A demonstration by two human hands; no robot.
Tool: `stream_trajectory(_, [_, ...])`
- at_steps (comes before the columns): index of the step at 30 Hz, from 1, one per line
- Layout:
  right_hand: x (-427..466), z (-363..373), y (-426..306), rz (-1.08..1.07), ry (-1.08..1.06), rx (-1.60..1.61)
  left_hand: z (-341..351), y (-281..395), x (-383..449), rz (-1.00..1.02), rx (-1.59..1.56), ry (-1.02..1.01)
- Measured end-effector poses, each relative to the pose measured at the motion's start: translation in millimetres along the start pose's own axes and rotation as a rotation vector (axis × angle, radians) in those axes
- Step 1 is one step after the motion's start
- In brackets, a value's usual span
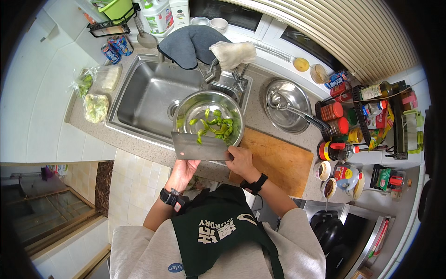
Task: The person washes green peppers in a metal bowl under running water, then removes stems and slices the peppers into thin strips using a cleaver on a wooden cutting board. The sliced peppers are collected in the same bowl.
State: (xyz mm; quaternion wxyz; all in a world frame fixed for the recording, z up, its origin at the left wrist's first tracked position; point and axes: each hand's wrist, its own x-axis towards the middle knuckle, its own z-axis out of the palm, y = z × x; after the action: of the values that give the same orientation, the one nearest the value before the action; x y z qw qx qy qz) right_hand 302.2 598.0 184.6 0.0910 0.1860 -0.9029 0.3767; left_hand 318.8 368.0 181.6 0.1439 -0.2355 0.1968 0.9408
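My right hand (241, 160) grips the handle of a Chinese cleaver (200, 148), its broad blade tilted over the near rim of a stainless steel bowl (238, 110). Inside the bowl lie cut green pepper pieces (223, 127), some right beside the blade's upper edge. Below the blade shows my left hand (187, 171); its fingers go behind the steel, so whether they hold anything is hidden. The bowl rests over the right end of a sink (143, 94). To the right, a wooden cutting board (278, 160) lies on the counter, partly under my right forearm.
A second metal bowl (284, 120) holds a ladle-like utensil with a black handle (313, 122). The faucet (212, 75) stands behind the sink, with a cloth (233, 54) over it. Bagged vegetables (95, 108) lie left; seasoning jars (332, 111) crowd the right.
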Motion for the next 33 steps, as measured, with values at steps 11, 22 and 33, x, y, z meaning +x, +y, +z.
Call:
stream_trajectory(11, [-2, -2, 9, 0.353, -0.103, 0.089, 5, 15, 4, -0.104, 0.029, -0.036])
stream_trajectory(22, [8, -14, -63, -0.015, 0.016, 0.146, -26, 5, -9, 0.016, 0.148, -0.012])
stream_trajectory(33, [14, -16, -65, -0.150, 0.025, 0.082, -7, 11, -26, 0.109, 0.049, -0.430])
